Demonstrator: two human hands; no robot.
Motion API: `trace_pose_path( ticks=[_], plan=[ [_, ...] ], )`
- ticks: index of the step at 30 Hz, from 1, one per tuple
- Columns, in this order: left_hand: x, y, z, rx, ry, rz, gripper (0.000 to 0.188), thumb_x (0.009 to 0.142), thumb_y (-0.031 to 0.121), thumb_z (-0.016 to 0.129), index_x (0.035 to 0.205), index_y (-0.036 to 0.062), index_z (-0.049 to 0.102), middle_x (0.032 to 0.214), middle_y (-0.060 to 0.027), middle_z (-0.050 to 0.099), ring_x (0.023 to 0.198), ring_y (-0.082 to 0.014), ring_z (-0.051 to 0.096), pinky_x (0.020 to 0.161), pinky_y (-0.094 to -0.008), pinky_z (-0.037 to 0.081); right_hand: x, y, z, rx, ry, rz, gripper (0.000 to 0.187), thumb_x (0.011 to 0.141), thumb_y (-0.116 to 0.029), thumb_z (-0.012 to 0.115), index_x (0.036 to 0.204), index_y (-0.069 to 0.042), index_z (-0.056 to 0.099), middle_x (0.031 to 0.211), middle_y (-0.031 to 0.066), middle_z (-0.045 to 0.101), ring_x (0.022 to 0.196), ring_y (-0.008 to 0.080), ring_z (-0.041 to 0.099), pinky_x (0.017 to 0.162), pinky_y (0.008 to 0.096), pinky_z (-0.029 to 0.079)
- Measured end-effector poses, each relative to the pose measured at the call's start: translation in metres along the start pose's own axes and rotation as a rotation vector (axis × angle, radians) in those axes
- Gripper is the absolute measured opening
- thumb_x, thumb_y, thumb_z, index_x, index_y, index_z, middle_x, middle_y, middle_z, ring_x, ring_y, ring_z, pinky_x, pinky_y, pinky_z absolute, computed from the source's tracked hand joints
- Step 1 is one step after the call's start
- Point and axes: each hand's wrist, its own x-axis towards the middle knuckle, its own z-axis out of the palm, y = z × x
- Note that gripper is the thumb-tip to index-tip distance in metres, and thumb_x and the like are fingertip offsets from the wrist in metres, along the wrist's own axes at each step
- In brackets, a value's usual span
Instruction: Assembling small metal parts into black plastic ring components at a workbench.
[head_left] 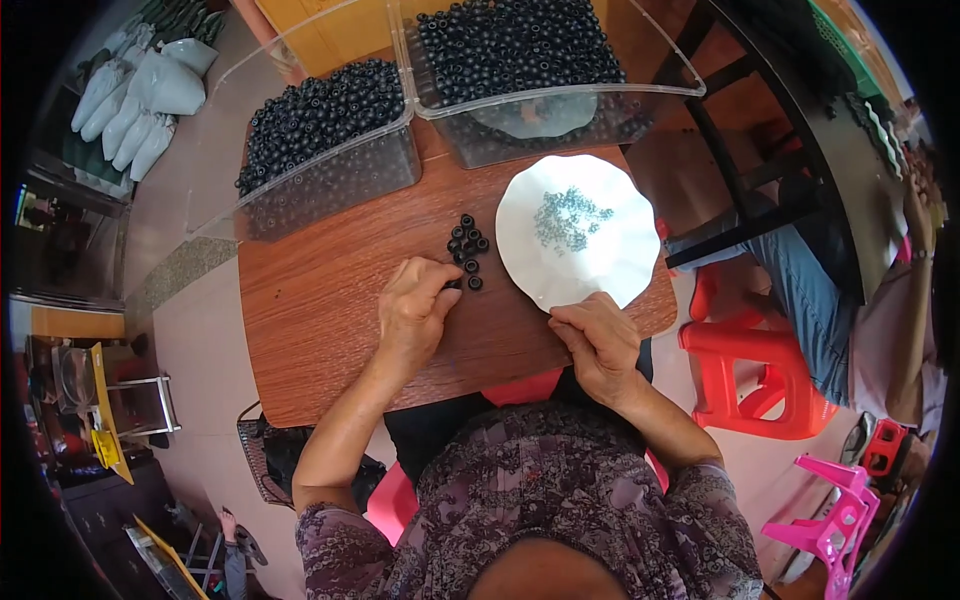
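Note:
My left hand [415, 305] is closed in a pinch on a small black ring-shaped part [453, 284] just above the wooden table. Right beside its fingertips lies a loose group of the same black parts [467, 240], each with a hole in the middle. A white plate [520, 215] with a wavy rim stands to the right, holding a scatter of tiny pale green-grey pieces [572, 218]. At the plate's near rim my right hand [600, 350] has thumb and forefinger pressed together. What sits between those fingertips is too small to make out.
Two clear plastic bins, left [330, 175] and right [540, 120], full of black parts line the table's [320, 330] far side. To the right are a red stool [750, 345], a dark-framed table [800, 120] and a seated person [800, 290]. White sacks [165, 85] lie far left.

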Motion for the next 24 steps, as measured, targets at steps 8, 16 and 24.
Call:
trace_pose_path(
  ticks=[8,16,24],
  plan=[
    [-0.008,0.022,-0.010,-1.031,0.060,-0.649,0.022,0.071,-0.006,0.069,0.091,0.0012,0.063,0.084,-0.0015,0.061,0.078,-0.0077,0.054,0.070,-0.0204,0.045,0.001,-0.003,0.001,0.001,0.001,0.017,0.022,0.067,0.010,0.068,0.087,0.002,0.063,0.068,0.0086,0.059,0.060,0.0208,0.055,0.054,0.0284,0.042],
    [-0.009,0.047,-0.006,-0.990,-0.028,-0.422,0.024,0.074,-0.005,0.069,0.096,-0.0007,0.061,0.090,-0.0019,0.059,0.079,-0.0065,0.053,0.070,-0.0187,0.044,0.020,-0.021,0.005,0.112,-0.067,0.060,0.027,0.070,0.005,0.068,0.096,-0.001,0.063,0.085,0.0106,0.061,0.071,0.0217,0.058,0.060,0.0278,0.046],
    [-0.008,0.062,0.004,-1.248,-0.096,-0.593,0.027,0.076,-0.004,0.067,0.102,-0.0015,0.060,0.093,-0.0030,0.060,0.082,-0.0083,0.055,0.076,-0.0204,0.046,0.015,-0.020,0.008,-0.022,-0.082,-0.102,0.028,0.065,0.001,0.070,0.092,-0.003,0.065,0.087,0.0073,0.060,0.072,0.0223,0.055,0.060,0.0302,0.044]
  ],
)
